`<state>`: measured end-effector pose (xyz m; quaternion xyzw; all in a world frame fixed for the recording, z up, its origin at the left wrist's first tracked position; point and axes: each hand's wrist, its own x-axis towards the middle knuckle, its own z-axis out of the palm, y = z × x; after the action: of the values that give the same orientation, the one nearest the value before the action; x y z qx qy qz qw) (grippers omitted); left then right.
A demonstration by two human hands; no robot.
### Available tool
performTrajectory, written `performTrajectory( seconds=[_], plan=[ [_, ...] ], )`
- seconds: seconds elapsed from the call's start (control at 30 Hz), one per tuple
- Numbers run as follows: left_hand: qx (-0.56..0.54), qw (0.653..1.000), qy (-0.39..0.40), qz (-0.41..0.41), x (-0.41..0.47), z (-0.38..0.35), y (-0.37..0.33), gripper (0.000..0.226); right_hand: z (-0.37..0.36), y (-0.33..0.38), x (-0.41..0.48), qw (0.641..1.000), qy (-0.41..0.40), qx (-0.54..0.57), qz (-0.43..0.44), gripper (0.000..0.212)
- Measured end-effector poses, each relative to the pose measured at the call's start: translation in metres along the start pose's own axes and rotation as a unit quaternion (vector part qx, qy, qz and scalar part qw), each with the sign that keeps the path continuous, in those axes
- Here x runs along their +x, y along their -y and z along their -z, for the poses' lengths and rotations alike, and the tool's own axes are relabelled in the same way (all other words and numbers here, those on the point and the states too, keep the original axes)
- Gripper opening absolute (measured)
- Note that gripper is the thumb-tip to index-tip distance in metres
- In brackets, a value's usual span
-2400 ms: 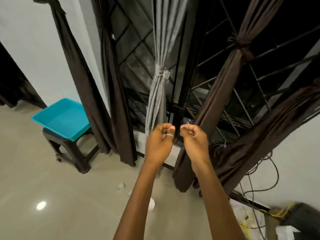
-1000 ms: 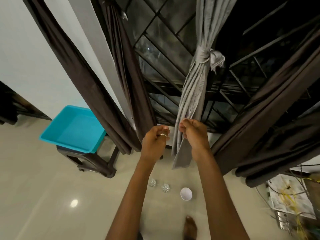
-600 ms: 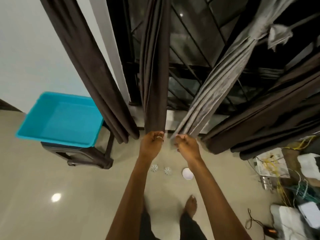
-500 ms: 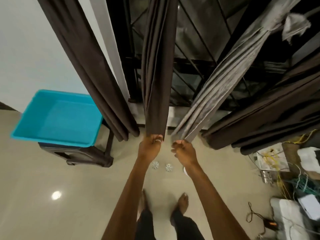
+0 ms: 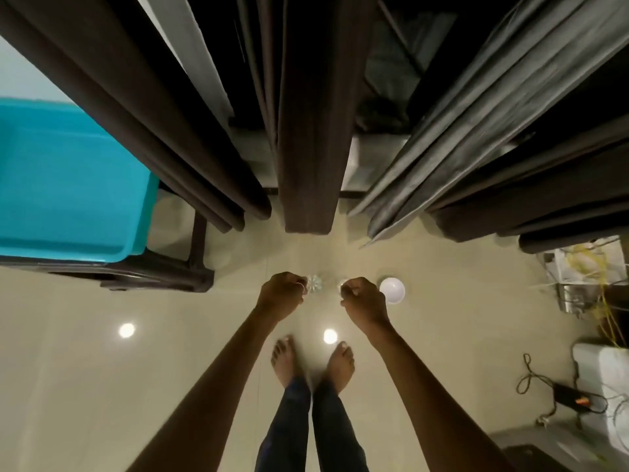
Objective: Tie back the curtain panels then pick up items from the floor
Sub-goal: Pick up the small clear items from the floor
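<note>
Beige tiled floor (image 5: 85, 386) below a window hung with curtains. Landmark: the white bowl (image 5: 392, 290) on the floor. A dark brown panel (image 5: 311, 131) hangs beyond and left of the bowl; a grey panel (image 5: 442, 131) hangs beyond it, to the right. Right hand (image 5: 364, 301), just left of the bowl, has its fingers curled closed; whether they grip anything cannot be told. Left hand (image 5: 280, 294), farther left, is likewise curled, contents unclear. A small ribbed item (image 5: 315, 283) lies between the hands. A teal bin (image 5: 68, 185) on a dark stool (image 5: 190, 267) stands far left of the bowl. Bare feet (image 5: 313, 366) stand nearer than the bowl.
</note>
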<state>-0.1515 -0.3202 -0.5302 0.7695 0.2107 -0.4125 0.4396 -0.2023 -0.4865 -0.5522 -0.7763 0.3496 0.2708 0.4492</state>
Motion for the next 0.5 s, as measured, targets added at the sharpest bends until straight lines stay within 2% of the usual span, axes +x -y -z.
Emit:
performTrajectory(
  seconds=[0.23, 0.4, 0.5],
  plan=[
    [0.113, 0.993, 0.025, 0.031, 0.102, -0.035, 0.076, 0.022, -0.056, -0.066, 0.074, 0.999, 0.031, -0.032, -0.020, 0.029],
    [0.139, 0.989, 0.029, 0.036, 0.159, -0.061, 0.106, 0.033, -0.083, -0.102, 0.120, 0.997, 0.039, -0.067, -0.011, 0.028],
    [0.156, 0.987, 0.034, 0.029, 0.189, -0.073, 0.120, 0.026, -0.098, -0.116, 0.146, 0.996, 0.049, -0.075, -0.013, 0.028]
  ],
)
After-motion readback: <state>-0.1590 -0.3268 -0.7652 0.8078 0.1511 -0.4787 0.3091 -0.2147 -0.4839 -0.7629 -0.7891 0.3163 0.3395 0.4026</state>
